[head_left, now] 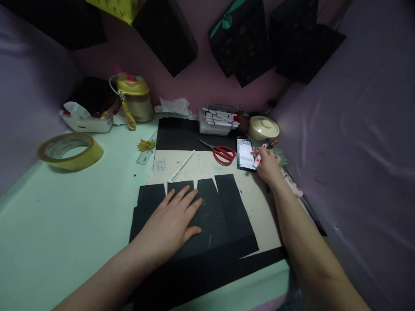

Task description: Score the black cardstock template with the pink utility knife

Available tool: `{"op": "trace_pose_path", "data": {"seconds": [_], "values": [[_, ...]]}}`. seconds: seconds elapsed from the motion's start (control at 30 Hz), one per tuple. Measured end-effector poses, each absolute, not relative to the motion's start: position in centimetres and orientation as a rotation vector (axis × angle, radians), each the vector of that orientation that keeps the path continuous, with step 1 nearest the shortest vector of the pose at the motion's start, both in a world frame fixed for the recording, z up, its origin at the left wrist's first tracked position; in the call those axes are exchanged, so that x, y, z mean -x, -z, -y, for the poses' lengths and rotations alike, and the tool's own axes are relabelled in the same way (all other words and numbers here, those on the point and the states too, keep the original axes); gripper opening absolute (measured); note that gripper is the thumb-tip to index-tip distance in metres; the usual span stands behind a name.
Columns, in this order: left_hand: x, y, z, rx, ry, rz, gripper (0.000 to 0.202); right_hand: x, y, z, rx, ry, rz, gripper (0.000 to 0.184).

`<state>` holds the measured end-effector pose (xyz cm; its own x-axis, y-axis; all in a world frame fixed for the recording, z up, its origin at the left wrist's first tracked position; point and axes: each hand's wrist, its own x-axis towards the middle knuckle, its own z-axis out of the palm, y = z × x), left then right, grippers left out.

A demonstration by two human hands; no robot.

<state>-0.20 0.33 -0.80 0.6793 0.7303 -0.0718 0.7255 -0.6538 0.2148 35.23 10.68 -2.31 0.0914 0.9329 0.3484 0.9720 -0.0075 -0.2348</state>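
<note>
My left hand point(173, 222) lies flat, fingers stretched out, on a cut sheet of black paper point(223, 211) with several flaps along its far edge. The paper rests on a cream board point(259, 207). My right hand point(268, 164) is at the far right, closed around a pink and white marker point(257, 160), and touches the lit screen of a phone point(245, 155). Red-handled scissors point(220, 152) lie just left of the phone. A white pen point(180, 166) lies on the board beyond the flaps.
A roll of yellow tape point(69, 150) sits at the left on the pale green table point(65, 216). At the back stand a yellow-lidded bottle point(134, 97), a box of markers point(218, 119) and a cream lidded bowl point(263, 127). A clear ruler point(146, 153) lies left of the board.
</note>
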Motion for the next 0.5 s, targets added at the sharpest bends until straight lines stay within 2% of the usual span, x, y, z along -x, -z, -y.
{"op": "trace_pose_path", "data": {"seconds": [0.5], "values": [[0.32,0.84,-0.40,-2.659,-0.038,-1.153,0.059,-34.81,1.87,-10.32,1.926,0.142,1.865,0.037]]}}
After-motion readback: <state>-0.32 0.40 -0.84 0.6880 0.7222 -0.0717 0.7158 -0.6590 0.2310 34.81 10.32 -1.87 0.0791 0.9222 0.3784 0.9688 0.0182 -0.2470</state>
